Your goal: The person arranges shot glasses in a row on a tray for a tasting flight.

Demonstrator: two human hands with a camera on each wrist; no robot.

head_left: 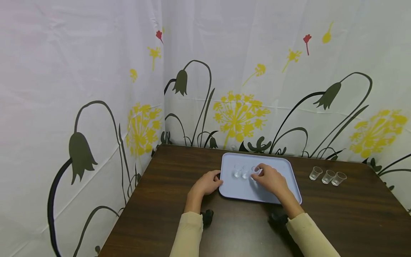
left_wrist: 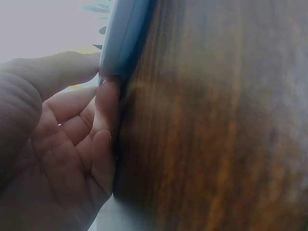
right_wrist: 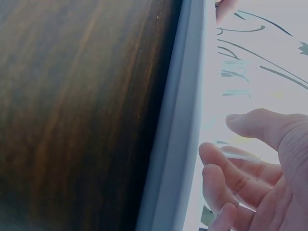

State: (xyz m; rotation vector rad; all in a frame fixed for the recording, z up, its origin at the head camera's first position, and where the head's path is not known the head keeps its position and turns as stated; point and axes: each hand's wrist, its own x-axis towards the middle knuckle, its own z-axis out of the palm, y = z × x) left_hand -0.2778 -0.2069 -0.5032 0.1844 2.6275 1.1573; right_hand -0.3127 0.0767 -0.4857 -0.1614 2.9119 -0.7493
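Observation:
A pale blue tray [head_left: 260, 192] lies on the dark wooden table. My left hand [head_left: 207, 183] grips its left edge; in the left wrist view the thumb [left_wrist: 79, 72] lies at the rim and the fingers are curled by the underside. Toward the back of the tray, two small clear cups stand side by side, a left cup [head_left: 237, 171] and a middle cup [head_left: 245, 172]. Just right of them my right hand [head_left: 271, 179] holds a third clear cup [head_left: 255, 169] between thumb and fingers. That cup is partly hidden by the hand and washed out in the right wrist view.
Three more clear cups [head_left: 328, 176] stand upright on the table [head_left: 363, 210] to the right of the tray. A white curtain [head_left: 244, 46] printed with flowers hangs behind the table and on its left.

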